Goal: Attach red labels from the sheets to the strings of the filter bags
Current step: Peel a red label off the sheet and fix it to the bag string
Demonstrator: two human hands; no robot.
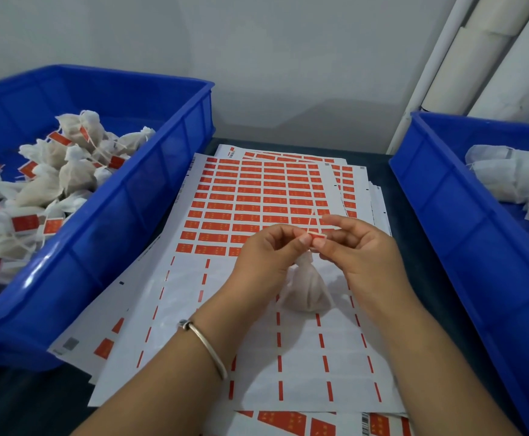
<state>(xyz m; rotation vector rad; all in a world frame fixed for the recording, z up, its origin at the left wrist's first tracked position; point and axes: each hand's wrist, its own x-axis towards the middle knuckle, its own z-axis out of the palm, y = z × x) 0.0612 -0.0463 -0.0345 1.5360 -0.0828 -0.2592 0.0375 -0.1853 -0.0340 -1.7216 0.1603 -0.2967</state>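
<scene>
Two hands, left (268, 251) and right (356, 247), grip one red label (317, 236) above one filter bag (305, 289).

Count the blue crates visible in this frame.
2. One blue crate sits at left, holding labelled filter bags; the other blue crate sits at right, holding unlabelled bags. Both run past the frame edges.

Left crate (125, 196): blue plastic, on the dark table (414, 247).
Right crate (464, 221): blue plastic.
Pipes (464, 58): white, by the wall (257, 42).
</scene>
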